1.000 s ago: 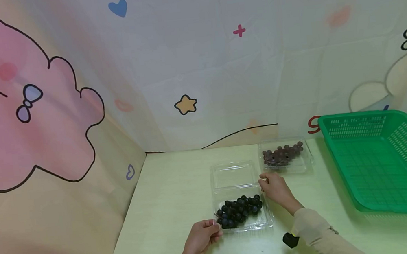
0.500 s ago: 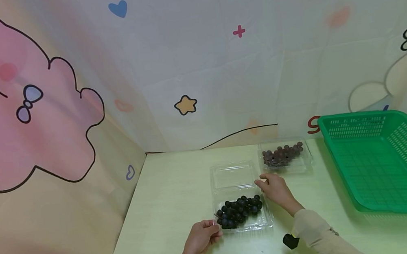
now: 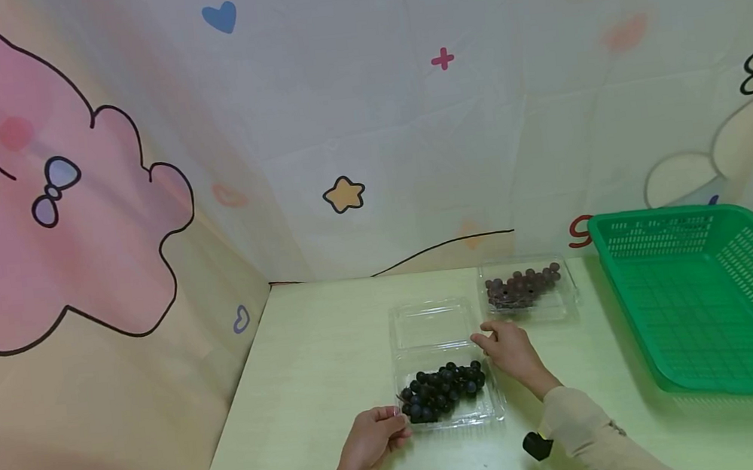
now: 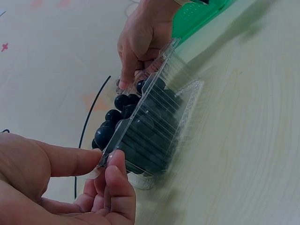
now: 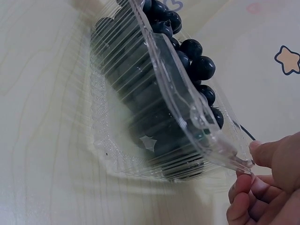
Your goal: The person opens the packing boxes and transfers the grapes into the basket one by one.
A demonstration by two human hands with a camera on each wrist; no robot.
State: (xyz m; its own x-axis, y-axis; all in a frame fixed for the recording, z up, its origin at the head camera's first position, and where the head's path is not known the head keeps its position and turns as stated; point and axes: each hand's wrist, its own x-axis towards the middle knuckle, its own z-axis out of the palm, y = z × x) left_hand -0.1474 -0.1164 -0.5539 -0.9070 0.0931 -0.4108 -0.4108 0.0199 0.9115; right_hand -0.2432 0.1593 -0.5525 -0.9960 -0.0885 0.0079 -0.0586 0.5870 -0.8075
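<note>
A clear plastic clamshell box (image 3: 492, 409) lies on the table with its lid (image 3: 431, 325) folded back. Inside its base is a bunch of black grapes (image 3: 442, 390), a few of which rise above the rim in both wrist views. The left hand (image 3: 373, 440) pinches the rim at the near left corner, thumb on top and fingers beneath. At the far right corner, by the hinge, the right hand (image 3: 511, 347) grips the rim between thumb and fingers, seen closely in the right wrist view.
Behind the right hand stands a second clear box (image 3: 566, 309) with reddish grapes (image 3: 521, 286) inside. A green plastic basket (image 3: 646, 349) takes up the right side. A printed curtain (image 3: 365, 115) hangs at the table's back edge. Something small and black (image 3: 537, 446) shows beside the right sleeve.
The right thumb and fingertips have shifted slightly left along the box edge since the earliest frame. The left hand, the box and the grapes stay where they were.
</note>
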